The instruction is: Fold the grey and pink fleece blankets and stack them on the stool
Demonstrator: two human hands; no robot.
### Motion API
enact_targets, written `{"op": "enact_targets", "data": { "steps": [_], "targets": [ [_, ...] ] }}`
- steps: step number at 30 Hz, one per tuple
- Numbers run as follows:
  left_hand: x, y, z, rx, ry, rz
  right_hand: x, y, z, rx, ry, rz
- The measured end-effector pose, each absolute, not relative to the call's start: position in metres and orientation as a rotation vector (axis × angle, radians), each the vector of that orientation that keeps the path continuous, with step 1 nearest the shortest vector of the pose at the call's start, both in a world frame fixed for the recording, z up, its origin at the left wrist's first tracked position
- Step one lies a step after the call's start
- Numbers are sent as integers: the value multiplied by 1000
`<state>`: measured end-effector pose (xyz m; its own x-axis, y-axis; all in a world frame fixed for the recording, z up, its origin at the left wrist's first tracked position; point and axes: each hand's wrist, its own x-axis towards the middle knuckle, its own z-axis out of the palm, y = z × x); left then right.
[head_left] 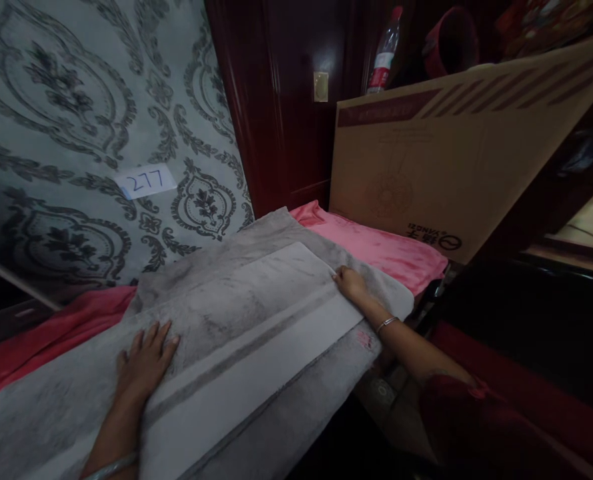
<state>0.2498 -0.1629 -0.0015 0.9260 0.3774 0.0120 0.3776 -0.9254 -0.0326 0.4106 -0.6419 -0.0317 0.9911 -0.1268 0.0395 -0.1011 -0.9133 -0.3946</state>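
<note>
A light grey towel with a flat woven band lies partly folded on a larger grey plush cloth. My left hand rests palm down on the plush surface at the left, its fingers spread. At the towel's far right edge, my right hand is closed, with that edge pinched between thumb and fingers. A small pink embroidered mark shows near the cloth's front right edge. Bracelets circle both of my wrists.
Pink cloth and red cloth show beneath the grey pieces. Behind stands a large cardboard box, with a bottle and a dark red round container near its top. Patterned wallpaper bears a paper marked 277.
</note>
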Motion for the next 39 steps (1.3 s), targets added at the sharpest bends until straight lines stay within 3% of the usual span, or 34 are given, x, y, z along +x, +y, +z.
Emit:
{"op": "enact_targets", "data": {
  "steps": [8,11,16,25,29,34,39],
  "targets": [
    [252,-163,-3,-3034,-609,-15,399,-623,-4,-2817,11,-200],
    [251,-161,-4,-3027,-601,-36,384,-571,-5,-2804,-532,-291],
    [250,-160,-7,-3061,-589,-86,384,-512,-24,-2598,-1379,-44],
    [252,-155,-12,-3058,-572,-87,463,-621,-19,-2899,-630,-33],
    [250,-158,-11,-3019,-604,-26,460,-574,-6,-2932,-524,-126],
    [249,-159,-10,-2991,-623,10,436,-473,-9,-2627,-1258,-48],
    [249,-154,-16,-2983,-602,0,475,-487,-18,-2678,-1138,19]
  ]
}}
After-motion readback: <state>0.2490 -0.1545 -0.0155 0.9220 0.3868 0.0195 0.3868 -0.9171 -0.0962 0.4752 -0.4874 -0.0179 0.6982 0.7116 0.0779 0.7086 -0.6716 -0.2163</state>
